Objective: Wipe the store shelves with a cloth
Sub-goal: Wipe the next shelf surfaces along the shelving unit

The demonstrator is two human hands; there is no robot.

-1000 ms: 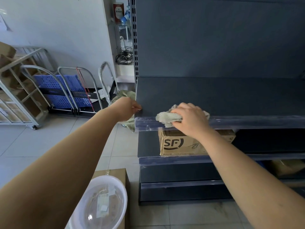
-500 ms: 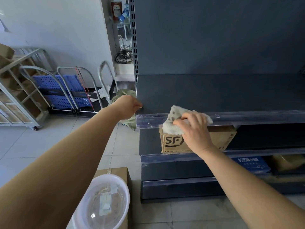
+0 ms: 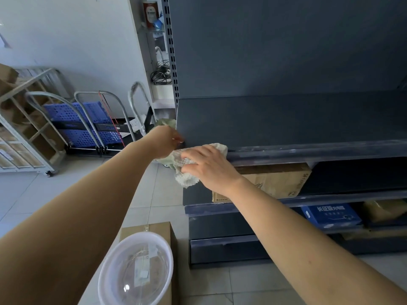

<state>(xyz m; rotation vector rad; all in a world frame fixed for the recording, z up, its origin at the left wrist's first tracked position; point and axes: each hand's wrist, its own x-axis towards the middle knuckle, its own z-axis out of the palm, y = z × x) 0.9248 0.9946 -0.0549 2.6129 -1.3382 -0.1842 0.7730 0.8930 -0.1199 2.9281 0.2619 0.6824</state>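
When the right fingers [image 3: 193, 154] slid left: they were bent round the cloth [image 3: 187, 178], pressing it on the rail [image 3: 308, 150].
Right hand [image 3: 209, 167]: it had moved from the rail's middle to its left end.
Left hand [image 3: 164, 139]: curled at the shelf [image 3: 286, 119] corner; grip unclear.
Rail: the left part looked wiped; the right part probably still needed it.

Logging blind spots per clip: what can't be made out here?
- Left hand: head view, fingers hidden behind its own knuckles at the shelf corner.
- Cloth middle: head view, under the right hand.
- Cardboard box print: head view, partly behind the right forearm.
- Shelf's right end: head view, cut off by the frame edge.
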